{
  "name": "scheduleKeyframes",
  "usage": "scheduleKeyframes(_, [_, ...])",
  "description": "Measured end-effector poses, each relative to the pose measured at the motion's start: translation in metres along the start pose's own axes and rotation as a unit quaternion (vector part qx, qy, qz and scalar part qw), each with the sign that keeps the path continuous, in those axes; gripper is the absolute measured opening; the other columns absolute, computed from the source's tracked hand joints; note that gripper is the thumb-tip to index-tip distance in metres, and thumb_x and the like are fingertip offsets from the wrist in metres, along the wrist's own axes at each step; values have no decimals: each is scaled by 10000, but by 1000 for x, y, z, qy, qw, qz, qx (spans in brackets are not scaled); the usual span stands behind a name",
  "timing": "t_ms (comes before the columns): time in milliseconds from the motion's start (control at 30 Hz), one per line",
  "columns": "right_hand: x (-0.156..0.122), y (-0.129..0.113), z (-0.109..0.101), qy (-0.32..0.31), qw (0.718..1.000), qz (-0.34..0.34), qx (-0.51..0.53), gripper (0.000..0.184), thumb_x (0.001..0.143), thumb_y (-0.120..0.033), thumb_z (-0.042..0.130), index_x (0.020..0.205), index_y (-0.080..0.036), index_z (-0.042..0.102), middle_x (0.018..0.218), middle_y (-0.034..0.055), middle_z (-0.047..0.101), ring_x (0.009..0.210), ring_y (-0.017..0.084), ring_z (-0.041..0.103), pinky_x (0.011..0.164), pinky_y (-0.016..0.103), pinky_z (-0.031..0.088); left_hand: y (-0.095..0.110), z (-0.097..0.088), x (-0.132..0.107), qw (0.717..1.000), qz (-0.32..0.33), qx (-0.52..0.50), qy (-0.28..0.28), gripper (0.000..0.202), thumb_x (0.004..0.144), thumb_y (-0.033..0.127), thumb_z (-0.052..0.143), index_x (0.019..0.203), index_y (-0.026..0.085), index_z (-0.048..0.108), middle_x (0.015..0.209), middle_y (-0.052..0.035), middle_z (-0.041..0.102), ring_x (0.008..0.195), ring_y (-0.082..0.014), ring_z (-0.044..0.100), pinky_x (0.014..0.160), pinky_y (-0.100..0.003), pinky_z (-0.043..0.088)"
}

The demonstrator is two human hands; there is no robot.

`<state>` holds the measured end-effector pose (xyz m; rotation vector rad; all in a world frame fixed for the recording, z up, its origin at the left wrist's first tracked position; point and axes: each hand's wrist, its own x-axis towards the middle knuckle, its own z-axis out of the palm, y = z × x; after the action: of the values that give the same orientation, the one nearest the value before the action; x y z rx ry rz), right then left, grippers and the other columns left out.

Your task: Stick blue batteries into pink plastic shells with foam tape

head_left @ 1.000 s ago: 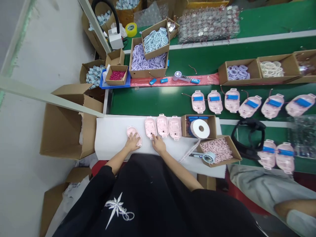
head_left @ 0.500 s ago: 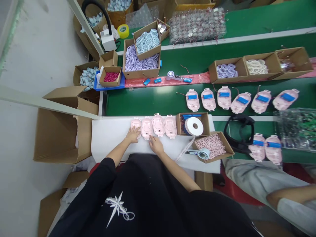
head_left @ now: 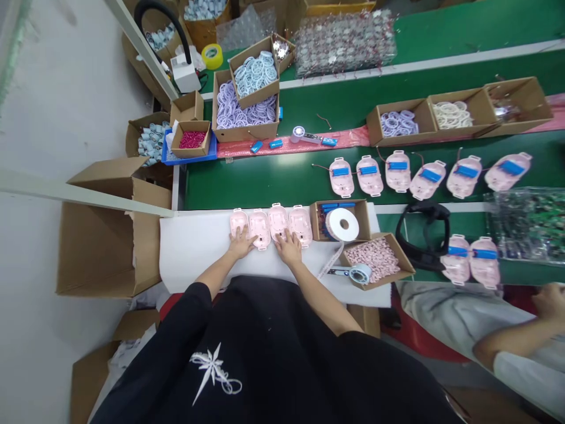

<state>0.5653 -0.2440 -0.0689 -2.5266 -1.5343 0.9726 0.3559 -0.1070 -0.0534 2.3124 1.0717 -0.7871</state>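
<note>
A row of several pink plastic housing shells lies on the white work surface, open side up. My left hand point(head_left: 241, 244) rests on the lower part of the leftmost shell point(head_left: 239, 218), its fingers spread, one reaching toward the second shell point(head_left: 259, 227). With fingers apart, my right hand point(head_left: 289, 248) touches the lower ends of the third shell point(head_left: 278, 219) and the rightmost shell point(head_left: 301, 222). Neither hand lifts anything. Small dark parts show inside some shells; my fingers hide part of the others.
Right of the shells stand a box with a white tape roll point(head_left: 342, 224) and a box of small pink parts point(head_left: 373, 259), a light-blue handheld piece point(head_left: 360, 273) against it. Shells with blue batteries point(head_left: 368, 170) line the green bench. A co-worker's arm point(head_left: 521, 335) is at right.
My right hand has moved right, from below the second shell onto the third and fourth. My left hand's fingers have spread toward the second shell. The camera view shifted slightly.
</note>
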Motion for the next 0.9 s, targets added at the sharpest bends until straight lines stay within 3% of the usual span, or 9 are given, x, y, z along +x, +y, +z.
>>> scheduleKeyframes(333, [12,-6,-4,-17,999,27,31,536,1097,-462,361,1606,-351,487,1780,8,219,1599,368,204,1222,507,343,-8,-10,17,1000,-1,-9,2,478,1058,470,469,1531,518,517,1806,32,53,1638,-456,3,1204,-820,129])
scheduleKeyframes(600, [11,1,-6,-2,1000,3,7,520,1074,-462,394,1542,-321,570,1750,44,302,1564,369,271,1247,544,268,-4,-13,22,1000,10,-13,6,470,1059,411,476,1518,471,556,1801,-2,109,1634,-467,38,1198,-831,135])
scheduleKeyframes(700, [-4,1,2,-8,1000,-8,-18,554,1045,-505,435,1560,-332,541,1755,57,287,1564,398,261,1237,597,249,-1,-9,6,999,10,-18,28,523,1047,433,515,1567,481,483,1804,-11,87,1637,-453,43,1219,-805,135])
scheduleKeyframes(800, [-26,6,15,8,1000,4,-17,623,1035,-540,399,1609,-310,473,1769,80,236,1569,420,235,1204,643,283,-18,3,-27,994,-15,-24,107,666,1023,536,542,1651,427,347,1808,-59,10,1648,-420,-18,1271,-720,130])
scheduleKeyframes(833, [-34,11,21,22,1000,3,-13,639,1035,-544,378,1618,-294,459,1769,87,232,1573,415,227,1201,643,296,-30,10,-42,988,-58,-29,139,722,1018,572,529,1676,373,307,1804,-102,7,1649,-419,-15,1281,-691,145])
scheduleKeyframes(900, [-53,24,32,46,999,-9,-11,658,1033,-548,343,1615,-266,463,1760,92,251,1581,393,224,1202,624,320,-60,27,-72,960,-212,-53,176,823,1007,627,495,1700,257,250,1783,-206,63,1642,-442,49,1267,-677,208])
